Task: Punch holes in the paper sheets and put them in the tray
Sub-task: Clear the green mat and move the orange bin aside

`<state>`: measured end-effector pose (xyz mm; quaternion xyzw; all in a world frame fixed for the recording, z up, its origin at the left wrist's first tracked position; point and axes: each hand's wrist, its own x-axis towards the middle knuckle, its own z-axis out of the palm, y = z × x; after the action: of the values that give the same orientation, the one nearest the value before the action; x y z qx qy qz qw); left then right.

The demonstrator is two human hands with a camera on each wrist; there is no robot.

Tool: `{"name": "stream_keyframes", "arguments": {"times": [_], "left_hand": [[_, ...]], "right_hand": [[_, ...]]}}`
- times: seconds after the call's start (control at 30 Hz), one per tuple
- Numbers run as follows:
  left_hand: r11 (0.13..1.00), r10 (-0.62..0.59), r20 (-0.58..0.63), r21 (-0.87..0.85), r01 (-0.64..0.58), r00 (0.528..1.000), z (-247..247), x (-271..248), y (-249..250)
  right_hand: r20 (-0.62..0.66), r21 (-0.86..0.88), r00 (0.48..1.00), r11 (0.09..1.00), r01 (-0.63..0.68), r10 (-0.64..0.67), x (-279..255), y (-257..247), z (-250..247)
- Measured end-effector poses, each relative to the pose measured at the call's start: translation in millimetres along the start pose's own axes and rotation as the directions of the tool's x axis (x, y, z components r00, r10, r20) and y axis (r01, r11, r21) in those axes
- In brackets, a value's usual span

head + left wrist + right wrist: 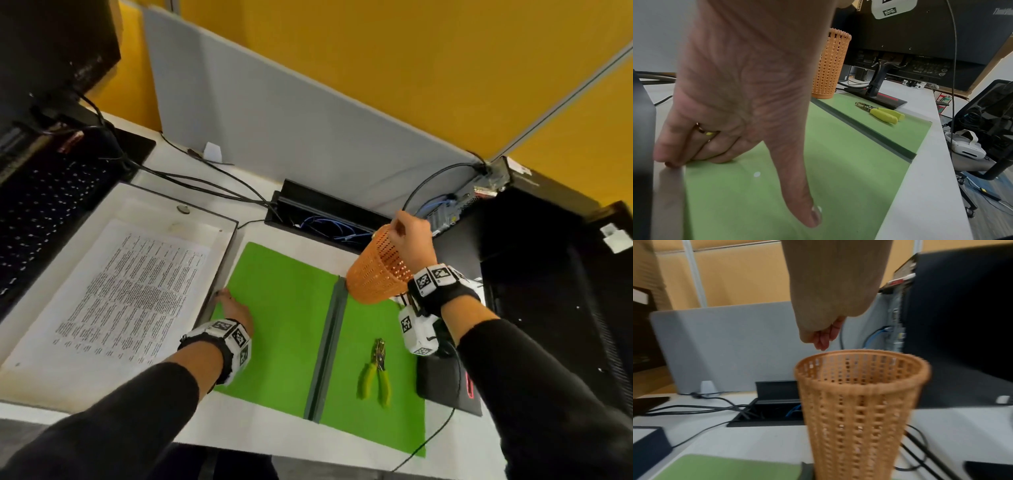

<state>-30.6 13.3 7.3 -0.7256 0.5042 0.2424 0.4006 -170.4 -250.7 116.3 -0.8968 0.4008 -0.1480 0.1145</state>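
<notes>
Hovering just above the rim of the tall orange perforated plastic basket [376, 270], at the far right corner of the bright green felt mat [284, 325]: the right hand [412, 236], fingers drawn together and pointing down, holding nothing visible. Pressing flat on the mat's left edge, beside the shallow white tray with a dark rim [226, 246]: the left hand [236, 313], fingers straight and slightly spread, thumb out. Lying inside that tray already: the printed white paper sheet [130, 294]. Resting untouched on the mat's right half, well apart from both hands: the metal hole punch with lime-green handles [375, 371]. Judging by this, seemingly dropping punched scraps, two white dots lying near the left thumb in the left wrist view. Doing it well: keeping the fingertips centred over the opening, releasing low, steadying the mat throughout.
</notes>
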Motion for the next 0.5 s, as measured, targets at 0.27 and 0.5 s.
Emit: {"name": "stream_keyframes", "arguments": {"times": [0.27, 0.5], "left_hand": [[1.0, -0.004, 0.011, 0.03, 0.003, 1.0, 2.2, 2.4, 1.6], [1.0, -0.003, 0.035, 0.003, 0.003, 0.999, 4.4, 6.2, -1.0]], "right_hand": [[0.202, -0.102, 0.968, 0.986, -0.13, 0.149, -20.4, 41.9, -16.2], [0.24, -0.11, 0.952, 0.979, -0.169, 0.192, -17.2, 39.2, -17.9]]}}
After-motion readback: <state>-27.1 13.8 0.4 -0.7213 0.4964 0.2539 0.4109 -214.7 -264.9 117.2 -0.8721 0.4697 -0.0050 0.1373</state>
